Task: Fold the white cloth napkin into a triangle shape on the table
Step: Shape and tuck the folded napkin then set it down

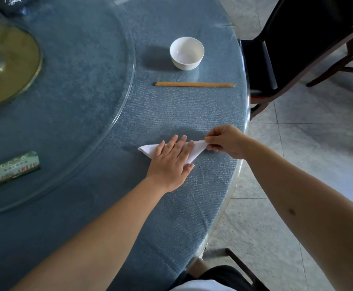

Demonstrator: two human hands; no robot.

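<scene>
Both hands are working on the white cloth napkin (150,149), which is lying on the blue tablecloth (171,217) close to the right rim of the round table. Left hand (172,159) is lying flat and spread, palm down, fingers pointing away from the person, and is pressing the middle of the napkin against the cloth. Right hand (226,141) is reaching in from the table's edge and is pinching the napkin's right tip between thumb and fingertips, the other fingers curling in; the tip is sitting slightly off the surface.

What is showing of the napkin is forming a long, narrow triangle, its left point jutting out past the left hand, its lower point lying just beside the left thumb. How the folded layers are sitting under the palm cannot be told.

Open tablecloth is stretching away from the napkin toward the person and to the left, up to the curved edge of the glass turntable (127,85). Beyond the napkin a pair of wooden chopsticks (195,84) is lying crosswise, well apart from it, and a white bowl (187,53) is standing upright just past them. A long green printed packet (10,171) is resting on the turntable at far left. To the right the table rim is dropping off to a tiled floor (307,143), where a dark chair (297,45) is standing near the edge.
</scene>
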